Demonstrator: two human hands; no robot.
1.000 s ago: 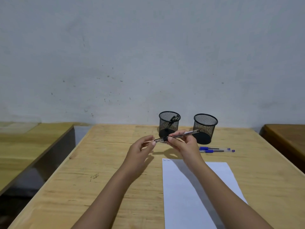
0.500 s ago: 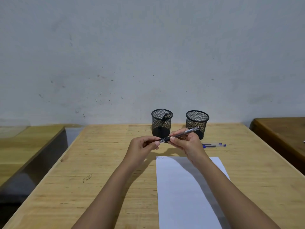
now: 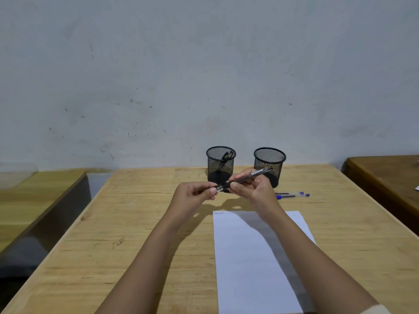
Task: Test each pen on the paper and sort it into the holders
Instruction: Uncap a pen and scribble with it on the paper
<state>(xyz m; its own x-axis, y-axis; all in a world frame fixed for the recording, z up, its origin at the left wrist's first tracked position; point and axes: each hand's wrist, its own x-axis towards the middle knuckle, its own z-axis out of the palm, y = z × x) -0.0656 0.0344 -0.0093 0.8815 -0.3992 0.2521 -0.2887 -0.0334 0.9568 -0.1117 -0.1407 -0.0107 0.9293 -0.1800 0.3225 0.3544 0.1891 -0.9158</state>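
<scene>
Head view: your left hand (image 3: 191, 198) and right hand (image 3: 255, 191) both pinch 1 black pen (image 3: 260, 172) above the table (image 3: 136, 211), fingers (image 3: 212, 191) clamped on it.

Bench (image 3: 136, 223): left holder (image 3: 220, 164) and right holder (image 3: 269, 159) side by side at far edge, apart. Stored pen (image 3: 227, 155) in left holder. Loose pens (image 3: 291, 195) lying before right holder. Paper (image 3: 244, 268) nearer, right of centre. Held pen (image 3: 247, 177) above bench, before both holders, between left grip (image 3: 192, 196) and right grip (image 3: 254, 191).
</scene>
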